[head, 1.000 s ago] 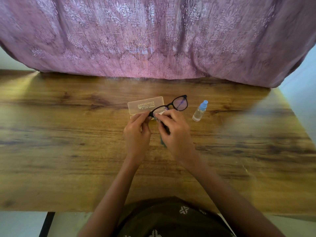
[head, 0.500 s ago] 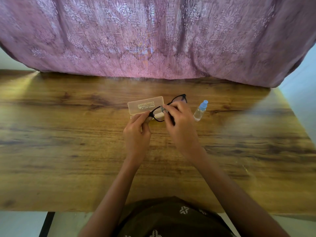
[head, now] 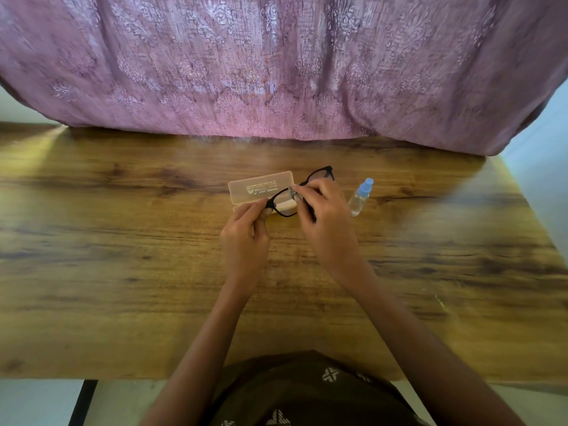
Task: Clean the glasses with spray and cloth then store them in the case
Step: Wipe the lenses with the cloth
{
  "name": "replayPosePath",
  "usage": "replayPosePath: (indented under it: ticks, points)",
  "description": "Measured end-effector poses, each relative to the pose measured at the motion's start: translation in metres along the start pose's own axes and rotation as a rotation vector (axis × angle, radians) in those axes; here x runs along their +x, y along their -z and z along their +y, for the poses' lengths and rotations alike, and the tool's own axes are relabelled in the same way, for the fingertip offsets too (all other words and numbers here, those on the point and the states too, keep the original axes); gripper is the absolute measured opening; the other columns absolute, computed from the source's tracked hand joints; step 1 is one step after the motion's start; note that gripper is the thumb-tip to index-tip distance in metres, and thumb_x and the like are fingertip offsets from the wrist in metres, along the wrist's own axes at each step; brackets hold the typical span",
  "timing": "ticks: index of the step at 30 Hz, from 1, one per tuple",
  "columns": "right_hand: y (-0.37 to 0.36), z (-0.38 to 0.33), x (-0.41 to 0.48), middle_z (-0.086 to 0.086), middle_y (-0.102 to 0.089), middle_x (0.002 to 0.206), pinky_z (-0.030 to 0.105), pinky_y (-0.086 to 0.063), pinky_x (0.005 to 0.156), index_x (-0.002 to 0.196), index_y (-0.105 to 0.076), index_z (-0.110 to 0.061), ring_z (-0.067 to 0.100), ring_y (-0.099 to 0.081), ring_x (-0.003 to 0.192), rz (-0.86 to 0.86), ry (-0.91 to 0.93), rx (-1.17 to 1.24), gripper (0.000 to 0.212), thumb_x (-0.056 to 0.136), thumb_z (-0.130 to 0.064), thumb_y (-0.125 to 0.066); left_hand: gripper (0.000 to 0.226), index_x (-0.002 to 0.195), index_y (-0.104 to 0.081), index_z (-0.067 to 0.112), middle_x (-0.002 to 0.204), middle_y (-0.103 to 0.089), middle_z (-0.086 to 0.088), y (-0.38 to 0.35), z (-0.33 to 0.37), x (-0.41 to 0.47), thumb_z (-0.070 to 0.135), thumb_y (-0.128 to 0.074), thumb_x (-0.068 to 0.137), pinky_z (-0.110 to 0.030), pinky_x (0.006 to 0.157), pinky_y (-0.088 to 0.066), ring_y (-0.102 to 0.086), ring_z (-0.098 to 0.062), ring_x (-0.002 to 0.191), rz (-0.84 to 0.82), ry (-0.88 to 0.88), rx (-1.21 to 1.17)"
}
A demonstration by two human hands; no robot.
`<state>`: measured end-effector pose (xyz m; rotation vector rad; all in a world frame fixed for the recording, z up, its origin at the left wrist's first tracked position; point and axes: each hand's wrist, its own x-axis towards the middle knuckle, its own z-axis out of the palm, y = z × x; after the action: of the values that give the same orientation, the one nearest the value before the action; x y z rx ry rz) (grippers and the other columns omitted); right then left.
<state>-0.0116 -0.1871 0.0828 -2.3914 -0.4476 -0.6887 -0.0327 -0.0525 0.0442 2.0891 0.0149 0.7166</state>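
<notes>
Glasses [head: 287,202] slant lower-left to upper-right, left hand [head: 246,238] pinching one end, right hand [head: 322,216] pressing cloth [head: 293,193] on them.

The translucent case [head: 261,187] at frame centre bears upside-down printed lines, too small and blurred to read.

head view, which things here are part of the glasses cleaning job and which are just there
Part of the job:
- glasses, held in left hand
- cloth, pinched in right hand
- spray bottle, standing to the right
- case, behind the glasses

Just there:
- wooden table
- pink patterned fabric behind it
</notes>
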Motion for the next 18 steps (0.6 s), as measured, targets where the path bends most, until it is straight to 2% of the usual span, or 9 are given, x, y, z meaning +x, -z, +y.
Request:
replayPosePath:
  ticks: [7, 13, 18]
  points:
    - [0.002, 0.001, -0.014, 0.014, -0.064, 0.091, 0.025, -0.049, 0.079, 0.11, -0.07, 0.005, 0.023, -0.06, 0.086, 0.026, 0.005, 0.015, 0.022, 0.089, -0.001, -0.068, 0.023, 0.112, -0.07, 0.004, 0.103, -0.071, -0.006, 0.001, 0.001, 0.0, 0.0, -0.059, 0.092, -0.037, 0.069, -0.056, -0.066, -0.018, 0.086, 0.006, 0.021, 0.008]
    - [-0.005, -0.007, -0.022, 0.013, -0.065, 0.096, 0.016, -0.04, 0.088, 0.109, -0.071, 0.003, 0.02, -0.059, 0.092, 0.005, 0.065, 0.008, 0.024, 0.085, 0.001, -0.07, 0.026, 0.114, -0.069, 0.005, 0.104, -0.071, -0.006, 0.001, 0.0, 0.001, -0.001, -0.058, 0.091, -0.041, 0.074, -0.057, -0.067, -0.019, 0.089, -0.004, 0.021, -0.013]
    - [-0.005, -0.009, -0.022, 0.011, -0.064, 0.098, 0.016, -0.041, 0.09, 0.111, -0.07, 0.002, 0.018, -0.058, 0.095, -0.009, 0.074, 0.024, 0.024, 0.087, -0.001, -0.069, 0.028, 0.115, -0.068, 0.005, 0.105, -0.071, -0.006, 0.001, 0.0, 0.001, -0.003, -0.059, 0.09, -0.039, 0.075, -0.058, -0.067, -0.018, 0.09, -0.006, 0.006, -0.009]
